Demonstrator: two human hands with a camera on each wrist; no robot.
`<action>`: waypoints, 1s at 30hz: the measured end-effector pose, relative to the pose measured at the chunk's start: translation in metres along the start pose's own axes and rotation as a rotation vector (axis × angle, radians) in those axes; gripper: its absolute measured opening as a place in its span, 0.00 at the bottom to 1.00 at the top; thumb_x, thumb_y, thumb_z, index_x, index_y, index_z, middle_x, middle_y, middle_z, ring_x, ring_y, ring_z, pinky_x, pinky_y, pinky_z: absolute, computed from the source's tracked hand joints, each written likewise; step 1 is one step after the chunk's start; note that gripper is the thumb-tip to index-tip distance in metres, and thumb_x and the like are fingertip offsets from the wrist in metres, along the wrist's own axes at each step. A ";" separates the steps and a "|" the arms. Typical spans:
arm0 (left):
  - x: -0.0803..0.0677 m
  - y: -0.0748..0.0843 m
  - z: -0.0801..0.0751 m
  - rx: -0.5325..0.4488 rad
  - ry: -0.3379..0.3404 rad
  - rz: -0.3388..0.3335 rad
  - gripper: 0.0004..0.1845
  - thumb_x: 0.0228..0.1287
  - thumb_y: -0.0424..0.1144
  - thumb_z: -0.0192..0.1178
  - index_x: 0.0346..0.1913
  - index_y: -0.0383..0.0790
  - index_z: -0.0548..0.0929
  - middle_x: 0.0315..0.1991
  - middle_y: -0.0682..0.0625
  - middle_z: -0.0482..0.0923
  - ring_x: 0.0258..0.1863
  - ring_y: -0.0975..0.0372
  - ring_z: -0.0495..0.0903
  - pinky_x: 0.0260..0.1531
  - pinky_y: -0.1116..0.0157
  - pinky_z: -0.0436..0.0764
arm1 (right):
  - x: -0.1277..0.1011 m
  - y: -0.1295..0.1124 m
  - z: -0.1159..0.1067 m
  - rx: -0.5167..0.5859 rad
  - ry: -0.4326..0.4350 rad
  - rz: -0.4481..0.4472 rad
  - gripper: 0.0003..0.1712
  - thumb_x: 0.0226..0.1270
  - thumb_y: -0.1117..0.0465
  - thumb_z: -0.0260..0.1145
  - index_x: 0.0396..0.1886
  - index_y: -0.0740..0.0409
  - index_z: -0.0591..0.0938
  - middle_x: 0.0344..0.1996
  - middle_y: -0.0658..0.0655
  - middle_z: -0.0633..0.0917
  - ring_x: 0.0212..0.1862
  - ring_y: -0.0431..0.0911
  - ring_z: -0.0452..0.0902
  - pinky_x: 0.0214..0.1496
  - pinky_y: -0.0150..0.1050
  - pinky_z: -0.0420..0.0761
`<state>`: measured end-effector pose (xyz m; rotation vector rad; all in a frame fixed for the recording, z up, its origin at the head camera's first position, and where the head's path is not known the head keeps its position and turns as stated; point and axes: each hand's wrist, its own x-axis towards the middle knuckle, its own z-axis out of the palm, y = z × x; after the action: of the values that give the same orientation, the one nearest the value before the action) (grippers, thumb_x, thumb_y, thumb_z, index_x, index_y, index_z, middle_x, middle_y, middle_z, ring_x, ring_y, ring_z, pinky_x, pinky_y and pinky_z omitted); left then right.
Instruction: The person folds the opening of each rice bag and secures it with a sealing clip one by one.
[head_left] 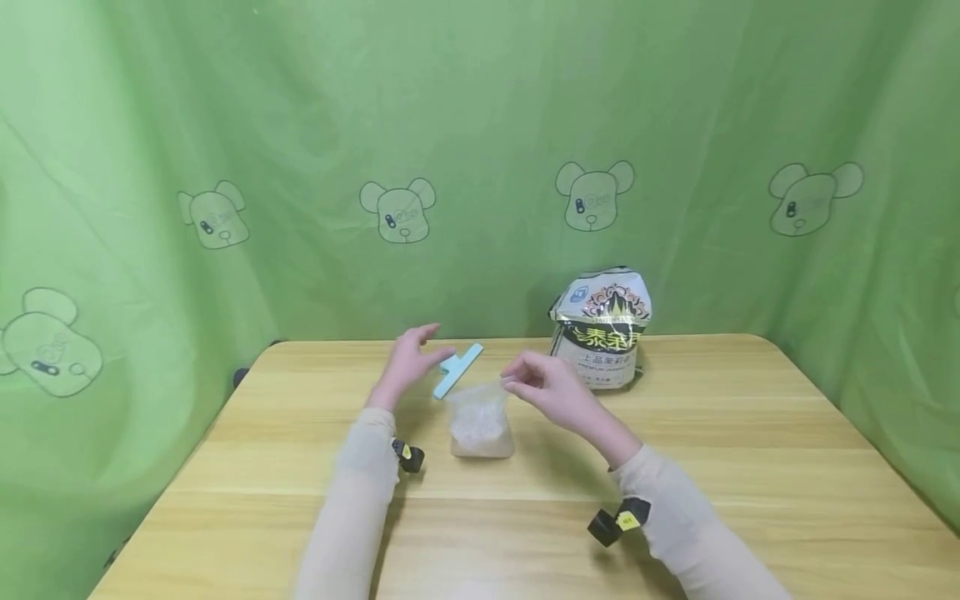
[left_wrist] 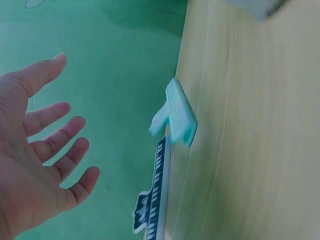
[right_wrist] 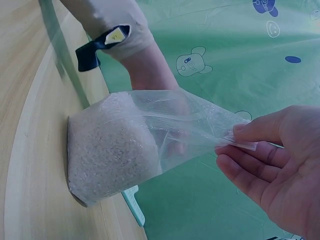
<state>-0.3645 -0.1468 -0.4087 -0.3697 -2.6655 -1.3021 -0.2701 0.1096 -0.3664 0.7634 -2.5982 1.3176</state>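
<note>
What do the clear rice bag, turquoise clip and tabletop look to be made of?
Clear rice bag: thin, glossy plastic film, going by its creases, highlights and transparency.
Turquoise clip: probably rigid moulded plastic, smooth and evenly coloured.
Tabletop: light wood or wood-look laminate; grain shows, but which is unclear.

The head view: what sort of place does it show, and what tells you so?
Probably a makeshift indoor recording booth: a green printed curtain hangs behind and on both sides of the wooden table, and black devices sit near both wrists.
</note>
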 end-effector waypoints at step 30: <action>0.006 -0.024 0.033 -0.033 -0.105 -0.102 0.38 0.56 0.31 0.67 0.70 0.37 0.66 0.71 0.38 0.65 0.70 0.45 0.65 0.71 0.48 0.64 | -0.002 0.004 0.003 -0.027 0.008 -0.020 0.05 0.62 0.64 0.68 0.38 0.56 0.83 0.34 0.53 0.87 0.38 0.41 0.82 0.46 0.36 0.85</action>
<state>-0.3776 -0.1335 -0.4454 -0.3182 -2.7864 -1.3944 -0.2703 0.1099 -0.3723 0.7767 -2.5899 1.2752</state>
